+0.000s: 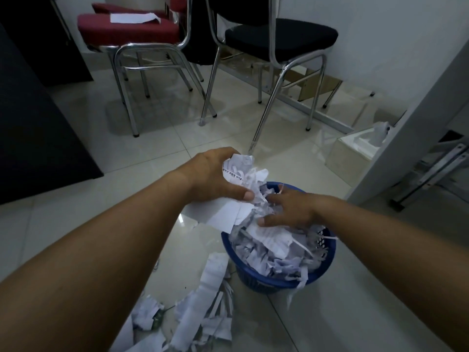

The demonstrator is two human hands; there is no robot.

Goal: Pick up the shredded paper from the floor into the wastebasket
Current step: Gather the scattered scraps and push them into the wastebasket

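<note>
A blue mesh wastebasket (326,262) stands on the tiled floor, heaped with shredded white paper. My left hand (215,176) is closed around a bundle of shredded paper (243,179) just above the basket's far-left rim. My right hand (291,209) lies flat on the paper in the basket with its fingers spread, pressing down on the heap. More shredded paper (200,313) lies scattered on the floor to the near left of the basket.
A red chair (132,31) with a white sheet on its seat and a black chair (281,36) stand behind on chrome legs. A dark cabinet (38,123) fills the left. A white door or panel (406,148) and a cardboard box (355,148) stand at the right.
</note>
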